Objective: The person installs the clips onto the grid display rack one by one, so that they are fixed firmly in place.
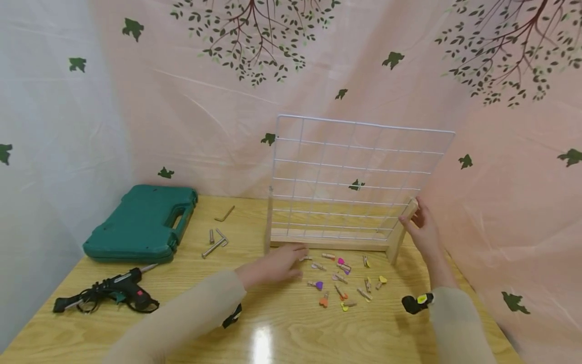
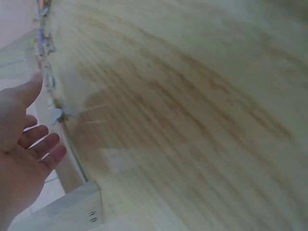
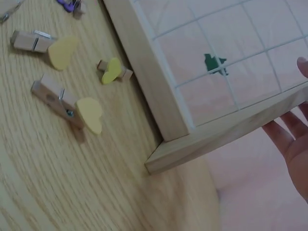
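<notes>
My right hand (image 1: pixel 425 235) grips the right wooden upright (image 1: pixel 396 242) of a stand holding a white wire grid (image 1: pixel 356 123). In the right wrist view, the thumb and fingers lie on opposite sides of this upright. My left hand (image 1: pixel 277 264) hovers palm down by the left end of the wooden base rail (image 1: pixel 336 243), fingers loosely extended and holding nothing. Its fingertips are near a small clothespin (image 1: pixel 307 258) with a pale heart. Several more wooden clothespins with coloured hearts, including a purple one (image 1: pixel 316 284), lie scattered in front of the stand.
At the left of the table (image 1: pixel 291 333) is a closed green case (image 1: pixel 136 222), with a black glue gun (image 1: pixel 120 290) and its coiled cord in front. Bolts (image 1: pixel 212 248) and a hex key (image 1: pixel 225 214) lie between case and stand. A leaf-printed curtain (image 1: pixel 204 126) hangs behind.
</notes>
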The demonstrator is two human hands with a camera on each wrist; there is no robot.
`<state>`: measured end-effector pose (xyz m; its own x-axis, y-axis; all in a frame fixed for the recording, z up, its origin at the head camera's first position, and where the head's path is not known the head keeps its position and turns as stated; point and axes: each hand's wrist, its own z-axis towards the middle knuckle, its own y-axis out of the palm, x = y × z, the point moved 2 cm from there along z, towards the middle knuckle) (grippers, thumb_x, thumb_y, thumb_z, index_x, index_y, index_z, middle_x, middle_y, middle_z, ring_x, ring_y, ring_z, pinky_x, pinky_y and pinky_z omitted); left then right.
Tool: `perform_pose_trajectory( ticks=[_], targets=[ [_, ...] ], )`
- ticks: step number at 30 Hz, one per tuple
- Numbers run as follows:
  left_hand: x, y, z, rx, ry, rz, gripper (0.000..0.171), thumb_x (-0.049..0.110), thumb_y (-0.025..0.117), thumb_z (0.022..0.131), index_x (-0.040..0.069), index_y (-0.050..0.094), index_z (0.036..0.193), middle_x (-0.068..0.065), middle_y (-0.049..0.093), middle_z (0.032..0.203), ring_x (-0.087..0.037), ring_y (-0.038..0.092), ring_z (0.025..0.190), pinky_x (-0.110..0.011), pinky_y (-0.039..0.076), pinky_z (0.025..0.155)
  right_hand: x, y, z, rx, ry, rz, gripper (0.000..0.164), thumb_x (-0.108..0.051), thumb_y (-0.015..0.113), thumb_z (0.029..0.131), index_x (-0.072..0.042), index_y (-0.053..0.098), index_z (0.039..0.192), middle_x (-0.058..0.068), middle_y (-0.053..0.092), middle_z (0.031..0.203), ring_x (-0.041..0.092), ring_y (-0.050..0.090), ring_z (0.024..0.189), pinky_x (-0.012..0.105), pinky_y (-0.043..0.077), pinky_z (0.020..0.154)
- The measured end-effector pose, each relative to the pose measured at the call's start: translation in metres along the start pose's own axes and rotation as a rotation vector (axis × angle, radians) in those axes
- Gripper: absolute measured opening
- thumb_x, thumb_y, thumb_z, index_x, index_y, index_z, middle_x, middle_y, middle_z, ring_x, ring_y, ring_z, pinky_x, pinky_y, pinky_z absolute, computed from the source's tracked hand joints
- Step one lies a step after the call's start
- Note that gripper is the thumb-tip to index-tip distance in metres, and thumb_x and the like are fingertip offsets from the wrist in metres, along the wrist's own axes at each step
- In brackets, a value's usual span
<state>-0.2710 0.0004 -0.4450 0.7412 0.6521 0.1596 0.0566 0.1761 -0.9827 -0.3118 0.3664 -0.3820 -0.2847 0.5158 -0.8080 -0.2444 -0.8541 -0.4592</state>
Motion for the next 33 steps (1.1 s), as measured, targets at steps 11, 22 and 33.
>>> perform_pose_trajectory(
  ticks=[11, 22, 33],
  targets=[
    [0.002, 0.008, 0.016, 0.159, 0.009, 0.051, 0.011, 0.011, 0.064, 0.081, 0.012, 0.069, 0.091, 0.002, 0.065, 0.091, -0.013, 0.059, 0.091, -0.022, 0.046, 0.085, 0.014, 0.000, 0.004, -0.098, -0.102, 0.231, 0.056, -0.002, 0.050, 0.089, -0.011, 0.027, 0.139, 0.016, 0.039, 0.125, -0.002, 0.048, 0.101, 0.013, 0.047, 0.071],
    [-0.003, 0.003, 0.008, 0.184, -0.086, -0.103, 0.008, 0.010, 0.069, 0.077, 0.013, 0.067, 0.084, 0.004, 0.061, 0.085, -0.008, 0.058, 0.079, -0.015, 0.046, 0.069, 0.023, 0.000, 0.009, -0.162, -0.116, 0.195, 0.058, -0.007, 0.048, 0.091, -0.021, 0.024, 0.141, 0.002, 0.041, 0.130, -0.003, 0.044, 0.108, 0.012, 0.046, 0.075],
    [-0.013, -0.055, -0.026, 0.345, -0.191, -0.462, 0.009, 0.009, 0.067, 0.077, 0.007, 0.072, 0.084, 0.000, 0.064, 0.081, -0.011, 0.059, 0.075, -0.014, 0.048, 0.063, 0.019, 0.004, 0.004, -0.131, -0.085, 0.123, 0.053, -0.013, 0.048, 0.092, -0.019, 0.026, 0.140, 0.015, 0.036, 0.132, -0.003, 0.042, 0.110, 0.012, 0.046, 0.075]
  ],
)
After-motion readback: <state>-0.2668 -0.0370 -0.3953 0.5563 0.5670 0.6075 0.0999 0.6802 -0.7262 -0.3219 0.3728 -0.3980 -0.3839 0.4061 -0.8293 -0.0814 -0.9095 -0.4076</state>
